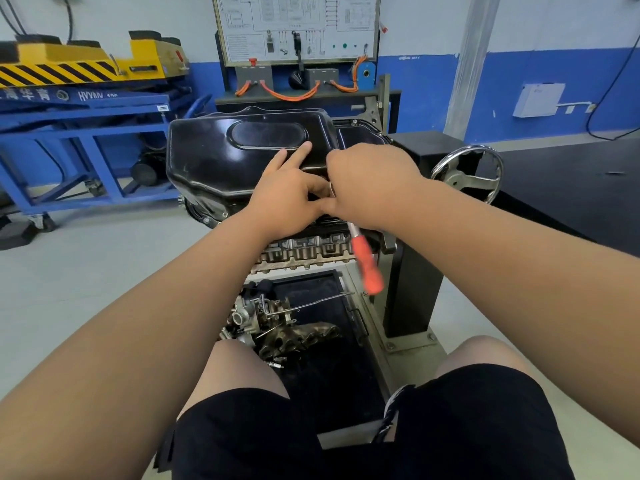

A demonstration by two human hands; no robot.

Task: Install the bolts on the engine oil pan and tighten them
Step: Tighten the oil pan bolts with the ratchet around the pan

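A glossy black oil pan (221,150) sits on top of the engine on a stand. My left hand (289,192) lies against the pan's near side; two fingers stretch up over the pan and the thumb and other fingers curl in near the head of a ratchet wrench (365,261). My right hand (370,185) grips the wrench's upper shaft near its head, at the pan's near flange. The orange handle hangs down and to the right, blurred. The wrench's head and any bolt under it are hidden by my hands. One bolt (354,123) shows on the far flange.
A chrome handwheel (467,171) sticks out at the stand's right. Below the engine a black tray (329,341) holds loose engine parts (277,327). A blue and yellow lift table (86,98) stands at left, a wiring training board (298,29) behind. My knees are at the bottom.
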